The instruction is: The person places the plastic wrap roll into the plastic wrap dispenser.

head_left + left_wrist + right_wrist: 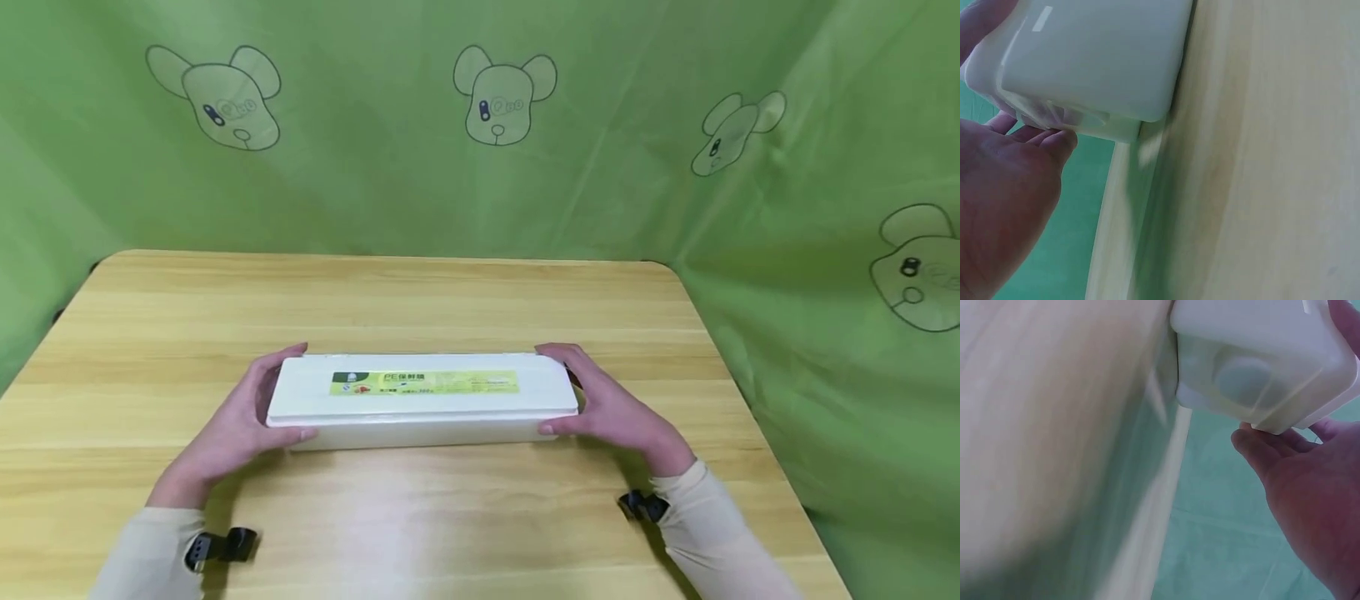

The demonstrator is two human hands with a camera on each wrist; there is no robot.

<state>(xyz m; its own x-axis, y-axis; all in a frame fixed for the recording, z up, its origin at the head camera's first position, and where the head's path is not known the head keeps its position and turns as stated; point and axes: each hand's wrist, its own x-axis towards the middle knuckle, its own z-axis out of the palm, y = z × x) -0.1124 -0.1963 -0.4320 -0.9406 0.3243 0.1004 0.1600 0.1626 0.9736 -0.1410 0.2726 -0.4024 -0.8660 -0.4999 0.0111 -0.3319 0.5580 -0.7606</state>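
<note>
A long white cling film box [427, 429] lies crosswise near the middle of the wooden table, its lid down and a yellow-green label [424, 382] on top. My left hand [228, 429] grips its left end, thumb on the front face and fingers round to the back. At the other end my right hand [611, 408] holds it the same way. In the left wrist view, fingertips touch the end of the box [1097, 62]. The right wrist view shows a round shape on the opposite end of the box [1244, 378]. What is inside cannot be seen.
The light wooden table [450, 308] has rounded far corners. Green cloth [375, 192] printed with bear-like heads hangs behind it and along the sides. A small black device is strapped to each wrist, over the pale sleeves [712, 525].
</note>
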